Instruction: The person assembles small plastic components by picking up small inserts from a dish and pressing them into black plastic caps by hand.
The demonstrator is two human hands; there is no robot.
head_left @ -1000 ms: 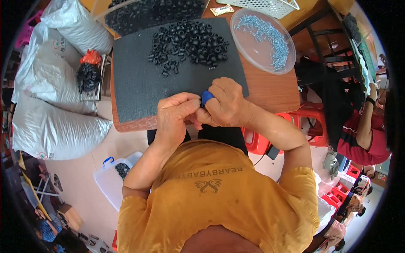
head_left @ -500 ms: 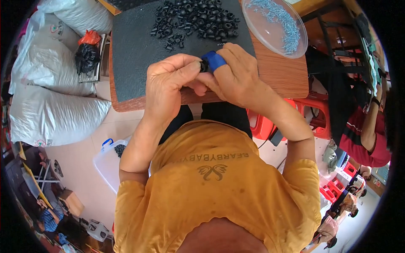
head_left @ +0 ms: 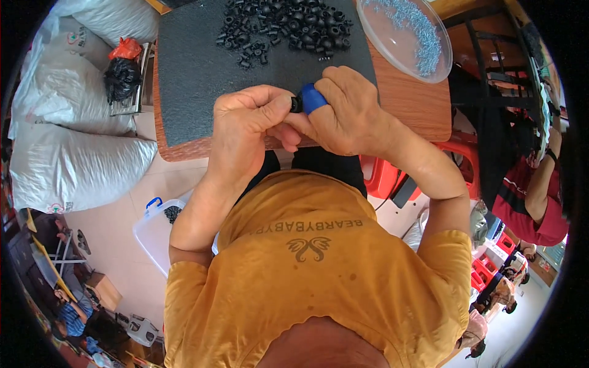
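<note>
Both hands joined over the near edge of the dark mat on the wooden surface. Left hand clenched, its fingers pinching a small black ring; right hand curled, fingers grasping a blue piece, ring touching its tip. Seemingly mid-fitting, ring pressed against the blue piece. Next move, by judgement, calling for a square line-up and steady pressure without letting the ring slip. Pile of black rings farther up the mat, clear dish of pale blue bits to the right, both well apart from the hands. Compared with a second ago: hands now higher on the mat, nearer the pile, blue piece more exposed.
</note>
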